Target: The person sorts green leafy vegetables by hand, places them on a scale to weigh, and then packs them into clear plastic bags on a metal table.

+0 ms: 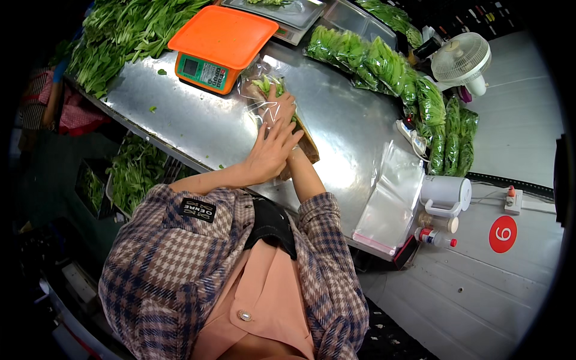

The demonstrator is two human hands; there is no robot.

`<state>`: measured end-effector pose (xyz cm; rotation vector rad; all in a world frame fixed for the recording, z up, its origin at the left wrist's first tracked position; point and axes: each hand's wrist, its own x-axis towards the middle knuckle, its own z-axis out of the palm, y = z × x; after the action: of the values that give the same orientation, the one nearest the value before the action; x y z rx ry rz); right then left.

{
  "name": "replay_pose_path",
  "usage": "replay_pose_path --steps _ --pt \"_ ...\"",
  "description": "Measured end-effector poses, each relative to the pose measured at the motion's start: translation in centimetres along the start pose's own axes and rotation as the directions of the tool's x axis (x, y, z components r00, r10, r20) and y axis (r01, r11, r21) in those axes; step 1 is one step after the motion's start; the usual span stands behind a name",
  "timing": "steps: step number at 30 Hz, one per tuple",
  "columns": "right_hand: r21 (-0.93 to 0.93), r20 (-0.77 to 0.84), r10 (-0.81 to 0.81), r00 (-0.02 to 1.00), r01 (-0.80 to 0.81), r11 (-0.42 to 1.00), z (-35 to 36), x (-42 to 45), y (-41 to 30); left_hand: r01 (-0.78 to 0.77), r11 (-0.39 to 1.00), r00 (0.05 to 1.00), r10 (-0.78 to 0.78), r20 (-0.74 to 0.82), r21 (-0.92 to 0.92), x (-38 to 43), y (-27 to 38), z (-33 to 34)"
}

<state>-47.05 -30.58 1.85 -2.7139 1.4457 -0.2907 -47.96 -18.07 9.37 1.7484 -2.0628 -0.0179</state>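
Note:
My right hand (280,109) presses on a bunch of leafy greens (270,85), with clear plastic bag film (253,96) around the greens and fingers. The greens lie in a brown, trough-like holder (309,147) on the steel tabletop (216,121). Across my right wrist lies my left hand (270,153), its fingers spread near the bag's mouth. Whether those fingers pinch any film is hard to see. The orange digital scale (225,33) stands just beyond the bag.
Loose greens (135,31) are heaped at the far left. Bagged greens (382,63) line the right side, near a white fan (461,58). Flat clear bags (389,202) lie front right beside a white jug (445,193). Below the table's left edge sits a crate of greens (137,171).

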Motion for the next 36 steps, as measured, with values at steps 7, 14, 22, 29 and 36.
replay_pose_path --steps 7,14,22,29,36 --pt "0.014 -0.038 -0.07 0.997 0.071 0.997 -1.0 0.0 0.8 -0.165 0.981 0.975 0.147 0.165 0.105 5.6 1.0 0.2" --pt "-0.014 -0.004 -0.097 0.995 0.097 0.995 -4.2 -0.8 4.0 -0.229 0.973 0.97 0.228 0.086 -0.004 9.0 2.2 2.5" --pt "0.107 -0.025 -0.042 0.999 0.045 0.993 -8.4 -3.6 7.7 -0.414 0.855 0.895 0.319 -0.312 -0.314 6.6 5.2 2.0" --pt "0.152 -0.031 0.014 0.999 -0.009 0.988 -9.2 -3.5 9.0 -0.39 0.803 0.897 0.221 -0.382 -0.451 4.7 5.9 3.1" --pt "0.112 -0.033 -0.069 0.997 0.072 0.991 -7.1 -2.7 7.7 -0.475 0.804 0.864 0.347 -0.365 -0.359 4.9 8.2 2.4"
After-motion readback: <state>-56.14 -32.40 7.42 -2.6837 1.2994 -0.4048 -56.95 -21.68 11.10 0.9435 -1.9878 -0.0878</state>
